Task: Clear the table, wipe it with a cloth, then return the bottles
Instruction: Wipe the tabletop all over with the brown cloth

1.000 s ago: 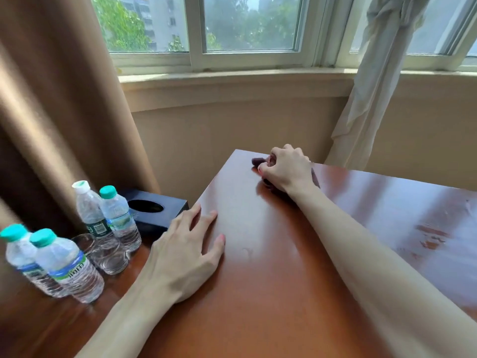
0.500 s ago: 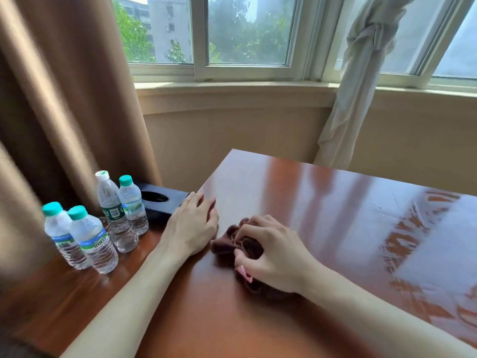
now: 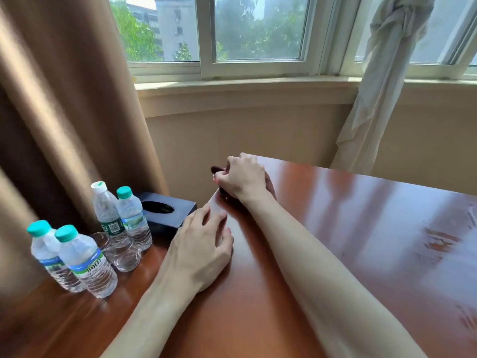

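Reddish-brown wood of the table (image 3: 335, 228) lies bare where the right hand (image 3: 242, 177), fingers curled round a dark cloth (image 3: 215, 168), rubs the far corner while the left hand (image 3: 201, 244) rests flat, fingers apart. By my reckoning clearing is done and wiping is underway. Four bottles (image 3: 85, 262), holding clear water, stand with two empty glasses (image 3: 124, 254) on the lower surface to the left, beside a dark tissue box (image 3: 165, 210), not yet returned.

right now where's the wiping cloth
In the head view, the dark cloth is bunched under the right hand at the table's far left corner, beyond the left hand.
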